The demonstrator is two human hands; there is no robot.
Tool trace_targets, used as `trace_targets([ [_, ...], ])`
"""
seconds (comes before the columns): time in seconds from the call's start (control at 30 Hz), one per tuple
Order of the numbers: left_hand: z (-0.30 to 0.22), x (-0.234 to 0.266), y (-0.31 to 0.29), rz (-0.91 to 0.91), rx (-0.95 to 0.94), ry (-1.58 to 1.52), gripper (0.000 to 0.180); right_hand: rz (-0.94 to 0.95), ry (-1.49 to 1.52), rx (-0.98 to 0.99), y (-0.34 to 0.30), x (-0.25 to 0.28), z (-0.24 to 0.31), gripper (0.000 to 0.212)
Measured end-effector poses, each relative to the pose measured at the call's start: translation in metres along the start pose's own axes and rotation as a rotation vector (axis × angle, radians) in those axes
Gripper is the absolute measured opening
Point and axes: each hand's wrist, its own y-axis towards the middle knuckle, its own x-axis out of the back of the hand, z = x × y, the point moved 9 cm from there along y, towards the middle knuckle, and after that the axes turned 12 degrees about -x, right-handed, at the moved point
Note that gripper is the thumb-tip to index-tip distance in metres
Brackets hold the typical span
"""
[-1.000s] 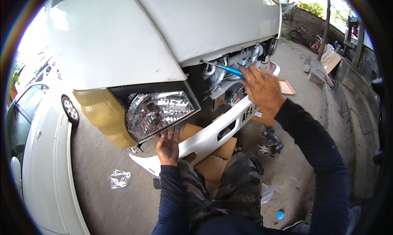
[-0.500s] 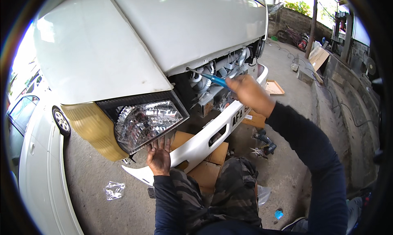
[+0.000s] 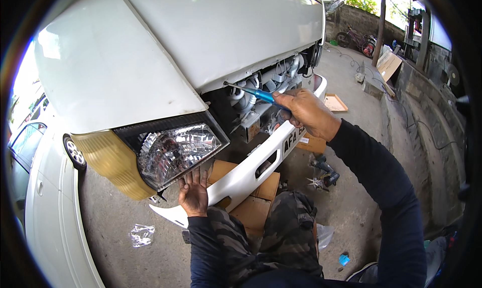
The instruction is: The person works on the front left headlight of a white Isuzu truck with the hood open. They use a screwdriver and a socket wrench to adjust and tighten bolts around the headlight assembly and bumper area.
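Observation:
My right hand (image 3: 310, 111) is closed round the blue handle of a screwdriver (image 3: 259, 94). The shaft points left, its tip at the lower edge of the white front panel (image 3: 236, 37) of a vehicle. Palm up, my left hand (image 3: 194, 196) has its fingers stretched out against the lower edge of a clear headlight (image 3: 183, 150), the fingertips partly hidden by it. A yellowed ribbed lamp cover (image 3: 108, 160) sits at the headlight's left. Behind the panel's lower edge show pipes and metal brackets (image 3: 249, 130).
A white bumper (image 3: 238, 181) lies below the headlight, partly over cardboard (image 3: 251, 210). A cordless power tool (image 3: 329, 177) rests on the concrete to its right. Clear plastic wrap (image 3: 142, 235) lies at the left, near a parked white car (image 3: 55, 207). Concrete steps (image 3: 416, 137) run along the right.
The view has shifted slightly. My right hand looks turned a little on the screwdriver's handle, while the tip stays at the panel edge. My left hand keeps its place under the headlight.

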Motion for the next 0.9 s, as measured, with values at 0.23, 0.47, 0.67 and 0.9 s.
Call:
trace_targets([
  [0.23, 0.000, 0.004, -0.003, -0.041, 0.031, 0.066, 0.070, -0.590, -0.896, 0.786, -0.056, -0.012, 0.049, 0.029],
  [0.47, -0.002, 0.008, -0.003, -0.059, 0.019, 0.089, 0.073, 0.018, 0.068, -0.053, -0.005, 0.007, 0.002, 0.030],
  [0.67, -0.003, 0.006, -0.002, -0.035, 0.005, 0.067, 0.067, -0.661, -1.033, 1.072, -0.067, -0.018, 0.063, 0.029],
  [0.9, -0.002, 0.009, -0.001, -0.045, 0.009, 0.049, 0.062, 0.069, 0.245, -0.132, 0.005, 0.002, -0.009, 0.031],
])
